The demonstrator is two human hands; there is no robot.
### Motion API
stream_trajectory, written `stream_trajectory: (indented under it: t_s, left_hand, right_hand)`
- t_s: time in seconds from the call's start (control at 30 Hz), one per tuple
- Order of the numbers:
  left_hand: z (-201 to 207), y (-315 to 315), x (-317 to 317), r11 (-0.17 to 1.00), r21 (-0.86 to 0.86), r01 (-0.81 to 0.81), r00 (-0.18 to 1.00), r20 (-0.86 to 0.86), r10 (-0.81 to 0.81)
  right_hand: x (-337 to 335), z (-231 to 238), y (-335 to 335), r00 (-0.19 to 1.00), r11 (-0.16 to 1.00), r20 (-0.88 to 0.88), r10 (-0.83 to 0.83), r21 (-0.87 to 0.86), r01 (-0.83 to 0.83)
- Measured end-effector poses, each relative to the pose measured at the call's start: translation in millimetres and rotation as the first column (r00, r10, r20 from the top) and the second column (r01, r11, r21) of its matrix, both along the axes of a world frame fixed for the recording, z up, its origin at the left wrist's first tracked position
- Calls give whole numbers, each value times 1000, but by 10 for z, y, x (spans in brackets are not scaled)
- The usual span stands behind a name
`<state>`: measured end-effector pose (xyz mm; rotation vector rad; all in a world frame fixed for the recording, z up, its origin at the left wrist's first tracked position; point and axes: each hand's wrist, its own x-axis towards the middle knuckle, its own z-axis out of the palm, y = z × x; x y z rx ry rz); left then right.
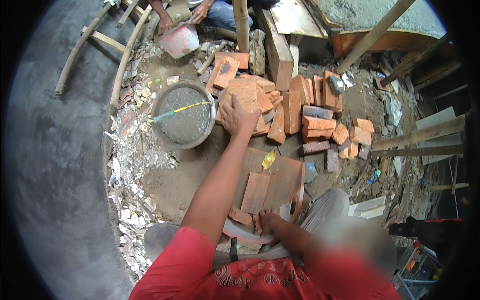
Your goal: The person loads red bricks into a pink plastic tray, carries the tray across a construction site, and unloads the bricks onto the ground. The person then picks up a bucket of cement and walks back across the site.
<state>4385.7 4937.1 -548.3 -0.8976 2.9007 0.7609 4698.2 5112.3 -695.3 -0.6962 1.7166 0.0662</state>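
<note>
Head view: left fingers (226,111) spread across a brick (243,93), grip unclear; right fingers (264,216) hold a brick fragment (257,226).

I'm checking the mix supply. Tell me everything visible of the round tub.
The tub is round and greyish, its material unclear, and holds wet-looking grey mix. A slender teal-and-yellow item lies across the top. The tub stands upright on dirt, left of the piled bricks; whether they touch it is unclear. The left hand does not touch it.
</note>
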Motion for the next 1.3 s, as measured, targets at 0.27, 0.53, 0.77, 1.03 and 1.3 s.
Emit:
stream_trajectory:
  t_s: [0.27, 0.53, 0.77, 1.03, 1.3]
  left_hand:
    - [-704, -342, 434, 986, 81, 148, 959, -257, -123]
    - [-1286, 53, 3021, 964, 242, 113, 977, 147, -152]
    - [-777, 337, 2901, 836, 253, 487, 538, 667, -515]
    - [-1281, -289, 3150, 594, 452, 665, 253, 612, -749]
    - [-1753, -193, 3024, 881, 243, 406, 884, 139, -446]
  right_hand:
    - [-1699, 979, 343, 893, 883, 7, -451, -147, 447]
    - [-3622, 941, 171, 15, -75, 216, -976, -401, 913]
    - [-3081, 1140, 686, -205, -387, 739, -641, -82, 918]
    - [-2853, 661, 730, -379, -503, 464, -801, -178, 846]
    - [-3794, 1095, -352, 126, -26, 185, -975, -653, 757]
